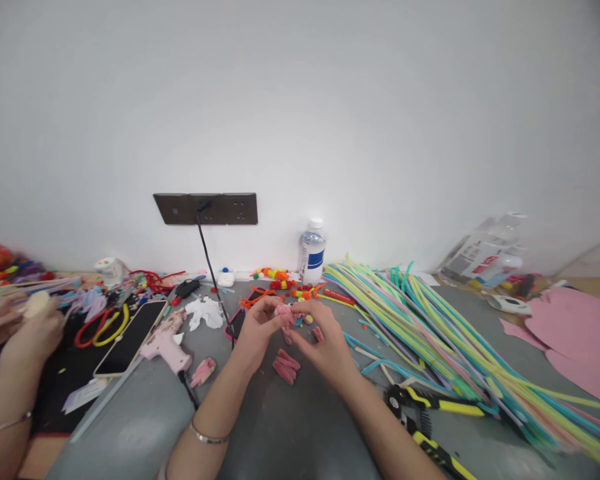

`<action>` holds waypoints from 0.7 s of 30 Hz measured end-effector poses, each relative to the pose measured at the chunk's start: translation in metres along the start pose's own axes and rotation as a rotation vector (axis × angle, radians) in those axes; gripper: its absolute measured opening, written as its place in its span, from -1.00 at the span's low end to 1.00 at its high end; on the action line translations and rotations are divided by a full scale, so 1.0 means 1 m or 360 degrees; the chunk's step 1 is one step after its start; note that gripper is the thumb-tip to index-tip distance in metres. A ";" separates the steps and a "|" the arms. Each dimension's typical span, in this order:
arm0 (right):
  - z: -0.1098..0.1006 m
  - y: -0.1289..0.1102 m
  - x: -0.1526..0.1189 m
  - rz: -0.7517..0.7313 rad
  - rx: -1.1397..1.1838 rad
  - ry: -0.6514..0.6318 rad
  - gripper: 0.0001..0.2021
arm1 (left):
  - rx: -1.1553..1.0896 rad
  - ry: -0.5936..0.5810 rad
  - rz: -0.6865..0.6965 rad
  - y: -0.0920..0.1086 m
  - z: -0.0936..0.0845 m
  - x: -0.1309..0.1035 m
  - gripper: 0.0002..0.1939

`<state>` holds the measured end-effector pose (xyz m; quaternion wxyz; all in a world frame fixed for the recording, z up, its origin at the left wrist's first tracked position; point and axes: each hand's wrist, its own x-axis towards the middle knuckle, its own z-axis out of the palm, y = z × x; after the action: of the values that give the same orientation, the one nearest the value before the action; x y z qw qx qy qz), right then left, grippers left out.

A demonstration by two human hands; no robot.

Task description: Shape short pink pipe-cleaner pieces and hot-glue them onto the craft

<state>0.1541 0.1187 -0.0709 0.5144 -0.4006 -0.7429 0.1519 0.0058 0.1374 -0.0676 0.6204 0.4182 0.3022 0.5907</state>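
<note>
My left hand (259, 332), with a silver bangle on its wrist, pinches a small pink fuzzy piece (283, 312) above the grey table. From the other side, my right hand (321, 339) reaches to the same piece with curved fingers, its index finger and thumb at the piece's edge. Just below the hands lie several pink fuzzy strips (286, 366) in a small bundle. Another pink piece (203, 372) rests to the left, beside a pink glue gun (167, 345). Part of the held piece is hidden by fingers.
Colourful pipe cleaners (430, 327) spread across the right, near yellow-black pliers (450, 405) and pink sheets (580, 327). A bottle (313, 252) stands by the wall. At left are a phone (133, 339), scissors (103, 328) and another person's hands (33, 327).
</note>
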 end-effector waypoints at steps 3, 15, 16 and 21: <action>0.004 -0.002 -0.002 -0.0003 -0.0055 0.0014 -0.76 | -0.0016 -0.0009 -0.0013 -0.001 0.001 -0.001 -0.64; 0.017 -0.005 -0.008 0.0101 -0.0177 0.0124 -0.80 | 0.0018 -0.0056 -0.0068 -0.008 0.000 -0.002 -0.63; 0.017 -0.005 -0.008 0.0100 -0.0191 0.0140 -0.80 | 0.0031 -0.0055 -0.0067 -0.009 0.000 -0.002 -0.63; 0.017 -0.007 -0.007 0.0098 -0.0273 0.0186 -0.79 | 0.0187 -0.0021 -0.0060 -0.010 -0.001 -0.002 -0.63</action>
<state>0.1373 0.1120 -0.0785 0.5157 -0.4740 -0.7092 0.0797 0.0099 0.1358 -0.0772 0.6077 0.4520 0.3402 0.5574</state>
